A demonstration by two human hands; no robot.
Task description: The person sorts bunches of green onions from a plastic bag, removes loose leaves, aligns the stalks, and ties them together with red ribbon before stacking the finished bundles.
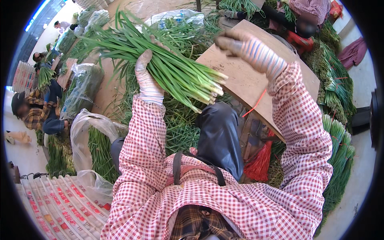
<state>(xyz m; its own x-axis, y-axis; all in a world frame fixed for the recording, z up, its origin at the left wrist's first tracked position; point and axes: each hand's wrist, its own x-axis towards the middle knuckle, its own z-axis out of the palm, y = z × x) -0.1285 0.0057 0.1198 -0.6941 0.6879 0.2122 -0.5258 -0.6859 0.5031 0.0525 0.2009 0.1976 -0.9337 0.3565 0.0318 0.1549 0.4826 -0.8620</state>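
Note:
My left hand, in a striped knit glove, is closed round a thick bunch of garlic chives. The green leaves fan out to the upper left, and the pale cut ends point to the lower right. My right hand, gloved the same way, is lifted over a tan wooden board. Its fingers reach out to the left, slightly blurred, with nothing visible in them. It is apart from the bunch. A red tie strip hangs at the board's near edge.
Loose greens lie heaped around my knees. Red ties hang below the board. Tied bundles are stacked at right. A plastic-wrapped bale and an open clear bag stand at left. Other people sit nearby, one at upper right.

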